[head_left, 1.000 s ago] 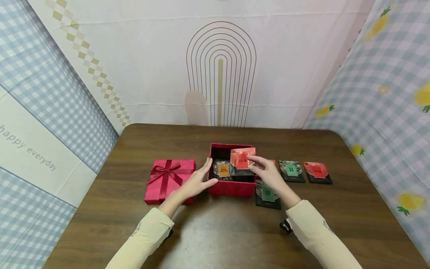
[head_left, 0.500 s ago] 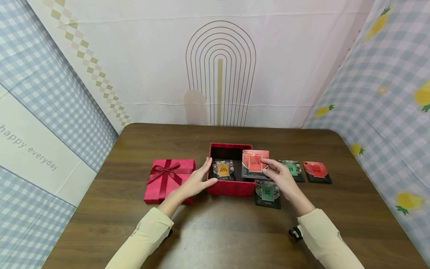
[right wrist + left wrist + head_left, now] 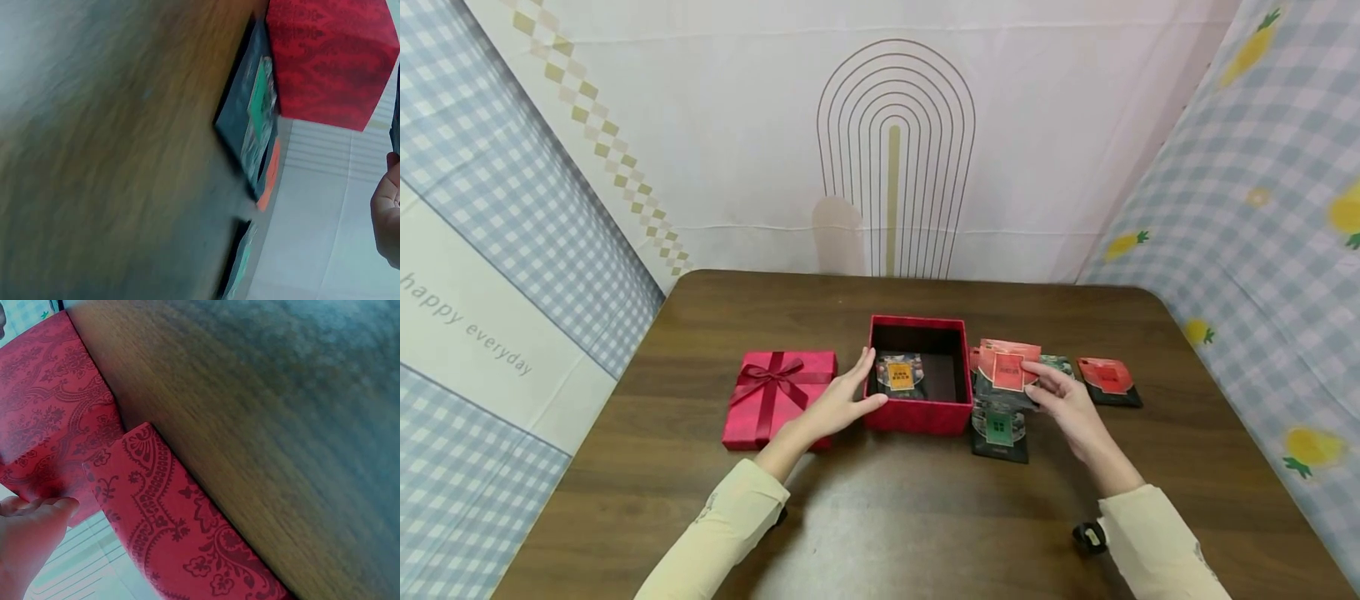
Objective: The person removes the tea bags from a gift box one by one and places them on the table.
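Note:
In the head view an uncovered red box [image 3: 917, 418] stands mid-table, with a black sachet with an orange label [image 3: 901, 379] inside at its left. My left hand [image 3: 835, 407] rests against the box's left side, fingers fairly straight; in the left wrist view its thumb [image 3: 47, 515] touches the patterned red wall. My right hand [image 3: 1069, 407] pinches the right edge of a red-and-black sachet [image 3: 1004, 372], just right of the box. In the right wrist view only part of that hand [image 3: 387, 212] and a dark edge of the sachet show.
A red lid with a ribbon bow [image 3: 778, 396] lies left of the box. On the table to the right are a green-labelled sachet [image 3: 1000, 435], another green one [image 3: 1060, 363] partly behind my right hand, and a red sachet [image 3: 1108, 382]. One more red sachet [image 3: 974, 358] is mostly covered.
My right hand has carried the red-and-black sachet rightward, from over the box to above the sachets beside it. The left hand has stayed at the box's left side.

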Demonstrator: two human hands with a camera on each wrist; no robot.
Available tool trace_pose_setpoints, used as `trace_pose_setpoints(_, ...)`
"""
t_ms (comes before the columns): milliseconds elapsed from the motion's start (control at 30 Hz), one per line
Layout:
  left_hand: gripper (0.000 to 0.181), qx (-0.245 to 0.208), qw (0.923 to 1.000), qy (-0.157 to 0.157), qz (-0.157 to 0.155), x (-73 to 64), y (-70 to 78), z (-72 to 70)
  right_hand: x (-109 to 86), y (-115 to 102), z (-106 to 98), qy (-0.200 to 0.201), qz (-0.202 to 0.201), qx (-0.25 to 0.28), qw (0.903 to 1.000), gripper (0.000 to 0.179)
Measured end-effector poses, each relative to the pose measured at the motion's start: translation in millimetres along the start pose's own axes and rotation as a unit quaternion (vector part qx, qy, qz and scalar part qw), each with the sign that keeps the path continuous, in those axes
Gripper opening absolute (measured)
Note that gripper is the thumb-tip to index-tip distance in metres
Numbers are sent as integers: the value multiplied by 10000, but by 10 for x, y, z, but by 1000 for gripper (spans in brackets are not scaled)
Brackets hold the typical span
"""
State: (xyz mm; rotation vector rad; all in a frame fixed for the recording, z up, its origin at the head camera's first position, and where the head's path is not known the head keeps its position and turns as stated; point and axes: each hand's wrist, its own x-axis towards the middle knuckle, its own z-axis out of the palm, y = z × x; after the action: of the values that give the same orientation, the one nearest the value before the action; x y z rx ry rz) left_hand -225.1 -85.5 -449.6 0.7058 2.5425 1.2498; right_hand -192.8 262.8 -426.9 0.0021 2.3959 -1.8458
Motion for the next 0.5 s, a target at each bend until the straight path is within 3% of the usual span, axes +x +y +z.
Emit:
trace_pose_setpoints(333, 78, 36, 10000, 18, 0, 2, 15, -9, -118, 147, -251, 54, 12, 85, 9999, 39)
trace_pose_setpoints(500, 77, 32, 10000, 2, -16, 5, 17, -1, -192, 257, -397, 29, 235, -302, 9993, 46)
